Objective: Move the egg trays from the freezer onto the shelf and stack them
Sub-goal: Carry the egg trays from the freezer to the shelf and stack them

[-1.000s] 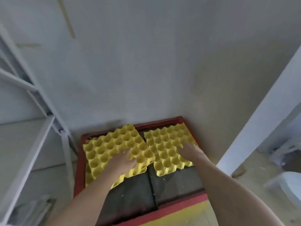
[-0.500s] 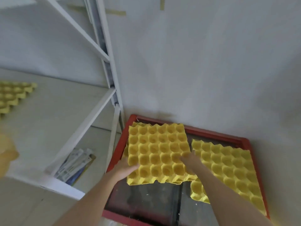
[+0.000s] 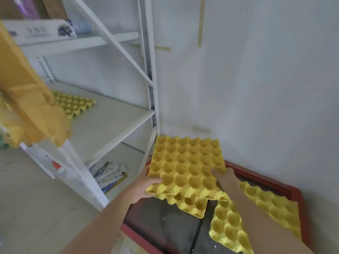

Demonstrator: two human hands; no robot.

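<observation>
I hold a yellow egg tray (image 3: 187,162) lifted above the red-rimmed freezer (image 3: 260,177). My left hand (image 3: 143,186) grips its near left corner, thumb on top. My right hand (image 3: 224,178) grips its near right edge. A second yellow tray (image 3: 190,203) sits just under it at the front. Another yellow tray (image 3: 256,213) lies on the freezer's dark lid at the right, partly behind my right forearm. On the white shelf (image 3: 102,123) to the left lies one more yellow tray (image 3: 73,102).
A white metal rack post (image 3: 151,70) stands between shelf and freezer. Blurred yellow cardboard (image 3: 27,99) hangs close to the camera at left. Packets (image 3: 108,174) lie on the lower shelf. A box (image 3: 40,31) sits on the upper shelf. A grey wall is behind.
My view has swung left toward the shelf. The tray in both hands has risen off the freezer and shifted left, away from the tray at the right.
</observation>
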